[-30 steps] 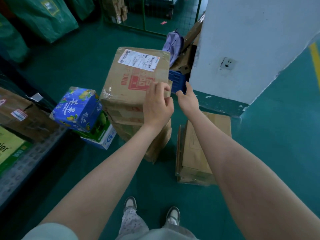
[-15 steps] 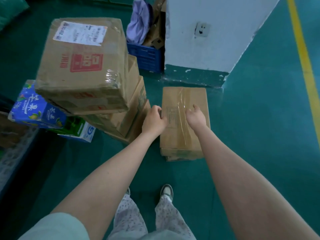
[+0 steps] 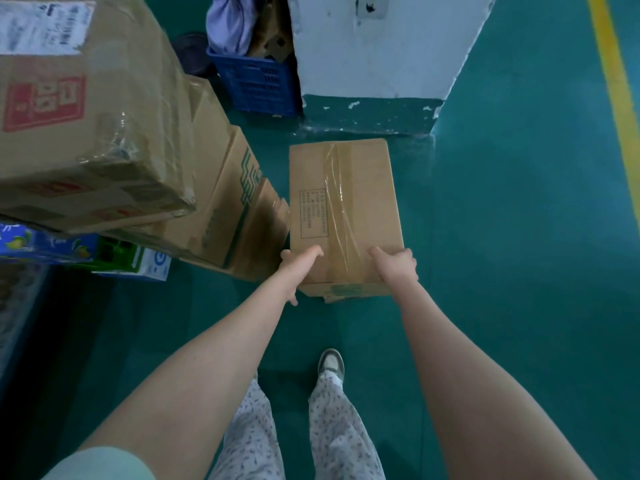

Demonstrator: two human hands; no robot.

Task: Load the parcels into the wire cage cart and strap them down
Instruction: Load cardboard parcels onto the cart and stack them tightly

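A: What do our hands do?

B: Our left hand (image 3: 299, 268) grips the near left corner of the brown parcel (image 3: 346, 202). The thumb lies on the top and the fingers go down the side. Our right hand (image 3: 396, 266) grips the near right corner in the same way, with the thumb on top and the fingers curled over the edge.

A: And where is the parcel?

B: It lies flat and low at the green floor (image 3: 519, 271), in front of the white pillar (image 3: 374, 46) and just beside the stack of cartons. Clear tape runs along its top. We cannot tell if it is lifted off the floor.

A: Which containers do we see?

B: At the left, the big carton (image 3: 86, 116) with a white label sits on top of the stack, above a second carton (image 3: 221, 188). A blue printed box (image 3: 34, 242) lies beneath it. All are closed, so we cannot see inside. Further right, a blue crate (image 3: 258, 84) stands against the pillar. It holds a pale purple cloth (image 3: 232, 26) and some pieces of cardboard (image 3: 273, 39).
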